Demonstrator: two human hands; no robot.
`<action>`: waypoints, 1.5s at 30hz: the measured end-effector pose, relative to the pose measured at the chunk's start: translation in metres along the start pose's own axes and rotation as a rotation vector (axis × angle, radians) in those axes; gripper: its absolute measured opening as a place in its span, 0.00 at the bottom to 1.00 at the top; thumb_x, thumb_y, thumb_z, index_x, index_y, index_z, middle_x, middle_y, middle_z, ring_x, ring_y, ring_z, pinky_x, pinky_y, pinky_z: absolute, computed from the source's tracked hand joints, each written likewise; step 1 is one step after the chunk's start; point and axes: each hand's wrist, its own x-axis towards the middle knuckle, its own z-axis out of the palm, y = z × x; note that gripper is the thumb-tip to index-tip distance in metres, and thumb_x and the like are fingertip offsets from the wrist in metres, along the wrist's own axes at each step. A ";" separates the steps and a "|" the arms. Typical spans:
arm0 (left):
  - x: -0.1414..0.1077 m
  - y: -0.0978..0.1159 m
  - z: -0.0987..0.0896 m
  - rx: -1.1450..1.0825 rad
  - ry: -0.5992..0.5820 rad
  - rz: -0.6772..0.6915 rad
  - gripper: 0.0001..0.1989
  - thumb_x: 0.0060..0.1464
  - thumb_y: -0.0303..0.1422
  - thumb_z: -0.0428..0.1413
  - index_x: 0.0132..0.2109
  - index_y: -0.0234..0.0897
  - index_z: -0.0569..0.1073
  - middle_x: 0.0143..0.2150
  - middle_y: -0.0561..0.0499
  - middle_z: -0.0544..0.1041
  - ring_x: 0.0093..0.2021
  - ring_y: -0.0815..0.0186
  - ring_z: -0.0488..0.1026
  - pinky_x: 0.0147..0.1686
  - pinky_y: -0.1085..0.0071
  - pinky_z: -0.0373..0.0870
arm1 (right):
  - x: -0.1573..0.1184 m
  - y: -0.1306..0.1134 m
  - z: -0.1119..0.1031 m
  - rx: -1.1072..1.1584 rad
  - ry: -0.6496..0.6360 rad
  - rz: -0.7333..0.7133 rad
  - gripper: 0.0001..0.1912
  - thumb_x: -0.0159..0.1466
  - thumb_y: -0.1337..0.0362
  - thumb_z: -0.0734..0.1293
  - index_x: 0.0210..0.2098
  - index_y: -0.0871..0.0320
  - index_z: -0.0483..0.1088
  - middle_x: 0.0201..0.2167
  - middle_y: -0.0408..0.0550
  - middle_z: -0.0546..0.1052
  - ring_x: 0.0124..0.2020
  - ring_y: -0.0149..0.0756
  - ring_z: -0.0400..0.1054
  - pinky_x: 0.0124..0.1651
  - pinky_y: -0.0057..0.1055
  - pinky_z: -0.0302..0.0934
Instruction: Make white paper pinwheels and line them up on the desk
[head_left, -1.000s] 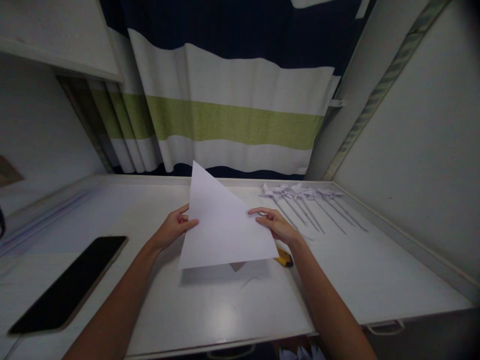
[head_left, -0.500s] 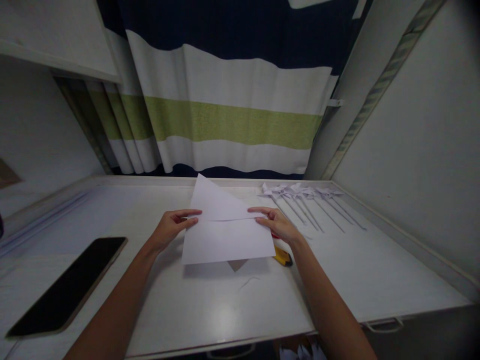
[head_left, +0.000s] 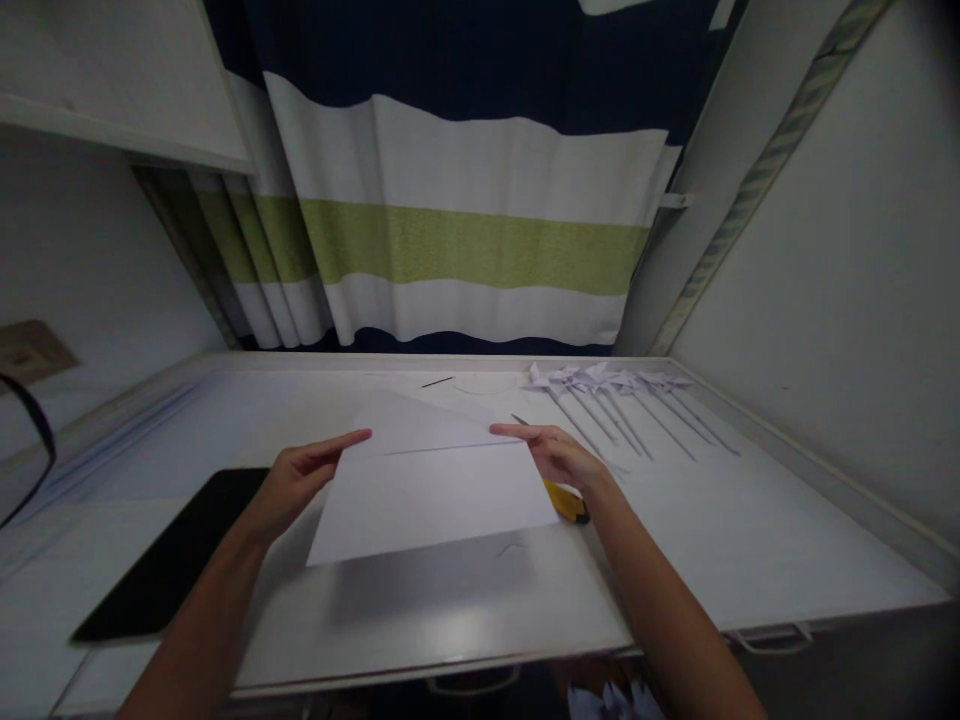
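A white sheet of paper [head_left: 439,500], folded across with a loose upper flap, is held above the white desk by both hands. My left hand [head_left: 300,478] pinches its left edge near the crease, the index finger stretched along the flap. At the right edge my right hand [head_left: 559,450] grips it the same way, index finger on top and thumb hidden beneath. Just under my right hand lies a yellow and black cutter [head_left: 568,502], partly covered by the paper and hand. A thin pointed tip [head_left: 519,419] shows behind the right fingers.
Several paper flowers on thin stems [head_left: 615,385] lie at the back right. A black phone [head_left: 176,555] rests at the left, partly behind my left forearm. A thin dark stick [head_left: 438,381] lies at the back. Striped curtains [head_left: 465,240] hang behind the desk [head_left: 750,540]; drawer handles line its front.
The paper has tilted flatter and its near edge has come lower and to the left. My left hand has moved left, widening the gap between my hands. The upper flap has dropped.
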 end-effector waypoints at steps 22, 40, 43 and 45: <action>-0.093 -0.051 -0.007 0.953 -0.281 0.398 0.18 0.50 0.28 0.44 0.46 0.45 0.70 0.50 0.44 0.65 0.47 0.59 0.63 0.45 0.61 0.61 | -0.062 0.061 0.048 -1.478 -0.164 -0.236 0.29 0.52 0.81 0.55 0.52 0.58 0.59 0.58 0.50 0.53 0.58 0.34 0.44 0.58 0.37 0.44; -0.098 -0.053 -0.010 0.831 -0.623 0.299 0.20 0.56 0.28 0.38 0.55 0.46 0.57 0.59 0.55 0.55 0.57 0.67 0.52 0.55 0.62 0.50 | -0.046 0.058 0.051 -1.615 -0.217 -0.101 0.34 0.54 0.73 0.57 0.59 0.64 0.41 0.59 0.53 0.49 0.59 0.34 0.43 0.60 0.35 0.39; -0.098 -0.058 -0.012 0.832 -0.618 0.319 0.20 0.57 0.28 0.37 0.55 0.46 0.56 0.59 0.56 0.54 0.58 0.68 0.51 0.56 0.63 0.49 | -0.034 0.062 0.038 -1.632 -0.143 -0.084 0.33 0.55 0.71 0.56 0.59 0.67 0.39 0.59 0.56 0.48 0.58 0.37 0.44 0.60 0.36 0.39; -0.096 -0.060 -0.013 0.829 -0.616 0.336 0.20 0.57 0.28 0.37 0.55 0.46 0.56 0.59 0.56 0.54 0.58 0.68 0.50 0.56 0.63 0.48 | -0.024 0.061 0.031 -1.652 -0.130 -0.068 0.33 0.55 0.70 0.57 0.58 0.69 0.41 0.58 0.59 0.49 0.58 0.39 0.45 0.59 0.37 0.39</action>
